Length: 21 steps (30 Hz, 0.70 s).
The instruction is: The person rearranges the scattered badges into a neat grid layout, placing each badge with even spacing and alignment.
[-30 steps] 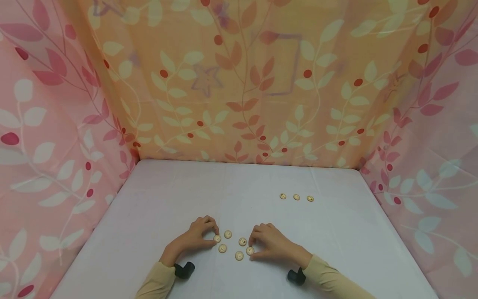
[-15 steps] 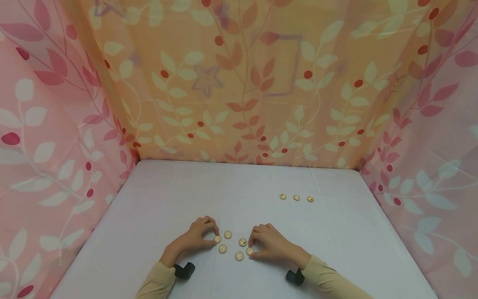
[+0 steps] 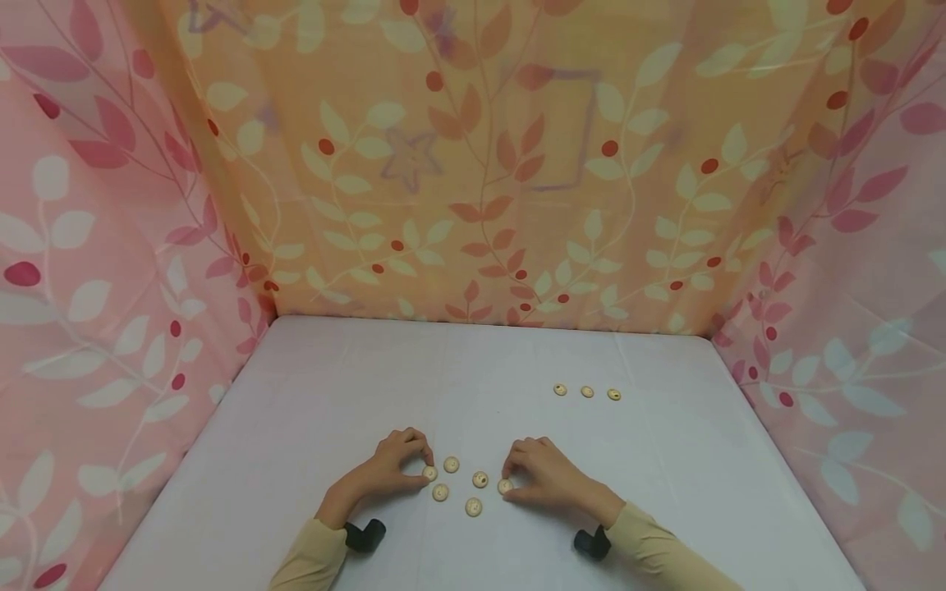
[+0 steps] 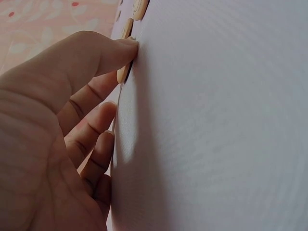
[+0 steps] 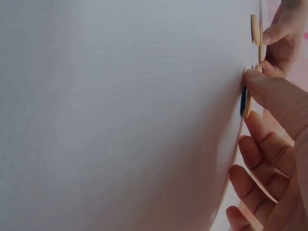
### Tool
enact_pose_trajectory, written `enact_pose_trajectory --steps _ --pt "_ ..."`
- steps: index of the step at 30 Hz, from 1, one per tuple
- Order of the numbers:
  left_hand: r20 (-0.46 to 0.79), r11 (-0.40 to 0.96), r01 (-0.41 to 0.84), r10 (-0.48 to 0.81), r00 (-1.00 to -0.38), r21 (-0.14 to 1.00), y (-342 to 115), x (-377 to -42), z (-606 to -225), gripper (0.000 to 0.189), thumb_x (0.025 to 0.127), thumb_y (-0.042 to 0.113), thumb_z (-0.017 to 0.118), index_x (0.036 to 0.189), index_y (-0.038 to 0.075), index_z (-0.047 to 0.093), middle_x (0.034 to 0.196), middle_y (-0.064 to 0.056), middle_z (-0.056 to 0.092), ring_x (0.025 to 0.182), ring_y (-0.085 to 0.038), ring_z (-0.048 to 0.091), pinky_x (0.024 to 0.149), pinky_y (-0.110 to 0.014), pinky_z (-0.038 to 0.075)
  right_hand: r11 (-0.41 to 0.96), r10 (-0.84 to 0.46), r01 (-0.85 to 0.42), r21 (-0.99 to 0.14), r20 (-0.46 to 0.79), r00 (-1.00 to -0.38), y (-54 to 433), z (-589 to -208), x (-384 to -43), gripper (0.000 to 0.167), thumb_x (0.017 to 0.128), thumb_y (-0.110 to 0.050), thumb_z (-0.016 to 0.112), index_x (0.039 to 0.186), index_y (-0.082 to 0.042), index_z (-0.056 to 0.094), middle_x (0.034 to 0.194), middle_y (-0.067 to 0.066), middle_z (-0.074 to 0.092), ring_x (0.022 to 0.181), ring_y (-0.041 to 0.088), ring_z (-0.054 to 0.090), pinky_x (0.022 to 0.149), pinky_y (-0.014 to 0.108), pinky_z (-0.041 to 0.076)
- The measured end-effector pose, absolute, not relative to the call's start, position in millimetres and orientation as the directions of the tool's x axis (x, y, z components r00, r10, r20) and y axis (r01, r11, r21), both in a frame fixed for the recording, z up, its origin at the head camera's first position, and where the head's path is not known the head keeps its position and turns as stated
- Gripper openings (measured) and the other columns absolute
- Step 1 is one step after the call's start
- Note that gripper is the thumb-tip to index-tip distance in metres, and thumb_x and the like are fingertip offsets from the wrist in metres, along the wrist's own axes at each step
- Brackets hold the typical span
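Note:
Small round wooden discs with faint dark markings lie on the white table. My left hand (image 3: 395, 461) pinches the leftmost disc (image 3: 430, 474) between thumb and fingers; in the left wrist view the thumb covers part of that disc (image 4: 122, 74). On the other side, my right hand (image 3: 543, 474) pinches another disc (image 3: 506, 486) by its edges, and the right wrist view shows a dark gap or shadow along this disc (image 5: 248, 103). Between the hands are an upper-left disc (image 3: 451, 465), a lower-left disc (image 3: 440, 492), a dark-spotted disc (image 3: 480, 479) and a lower-right disc (image 3: 474, 507).
Farther back on the right, a short row has a left disc (image 3: 560, 389), a middle disc (image 3: 587, 391) and a right disc (image 3: 614, 395). White cloth covers the table (image 3: 355, 369). Patterned curtains (image 3: 488, 164) enclose its back and sides.
My right hand has shifted slightly right and away from me, and its disc has moved with it, apart from the dark-spotted one. The left hand stays in place.

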<state>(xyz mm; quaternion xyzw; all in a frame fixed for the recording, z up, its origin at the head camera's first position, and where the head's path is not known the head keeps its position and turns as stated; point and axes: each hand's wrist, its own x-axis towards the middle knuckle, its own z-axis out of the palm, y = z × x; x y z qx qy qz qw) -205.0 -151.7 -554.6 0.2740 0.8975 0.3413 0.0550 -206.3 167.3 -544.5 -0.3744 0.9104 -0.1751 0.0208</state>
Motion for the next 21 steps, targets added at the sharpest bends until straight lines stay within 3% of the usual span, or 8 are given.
enact_pose_trajectory --steps 21 --pt "0.133 0.604 0.487 0.534 -0.835 0.631 -153 -206 -559 0.02 0.074 0.025 0.075 0.086 0.027 0.06 0.102 0.013 0.048 0.1 -0.015 0.041 0.089 -0.047 0.028 0.741 -0.563 -0.581 -0.337 0.162 -0.811 190 -540 -220 0.022 0.075 -0.039 0.074 0.087 -0.025 0.062 0.088 -0.015 0.053 0.079 0.002 0.049 0.072 0.027 0.042"
